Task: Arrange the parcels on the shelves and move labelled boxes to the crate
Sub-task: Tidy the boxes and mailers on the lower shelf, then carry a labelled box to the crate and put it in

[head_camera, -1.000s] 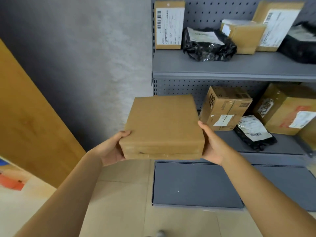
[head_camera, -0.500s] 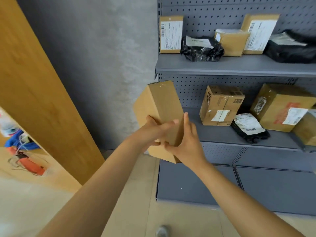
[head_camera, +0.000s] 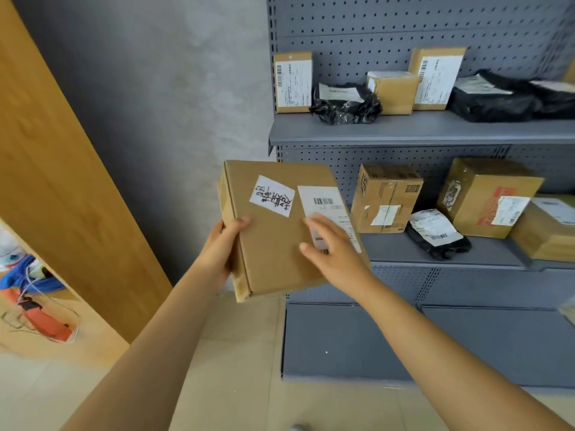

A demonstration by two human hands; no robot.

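Cardboard box (head_camera: 280, 228), flat and stiff, is held in the air left of the shelves (head_camera: 420, 132). It looks light and is best taken by its side edges. Left hand (head_camera: 222, 247) grips its left edge; right hand (head_camera: 334, 250) lies spread on its face. Its handwritten sticker (head_camera: 271, 196) and barcode label (head_camera: 326, 209) are unreadable.

Grey plastered wall (head_camera: 174, 88), pale tiled floor (head_camera: 242, 368), slanting wooden panel (head_camera: 56, 181) at left.
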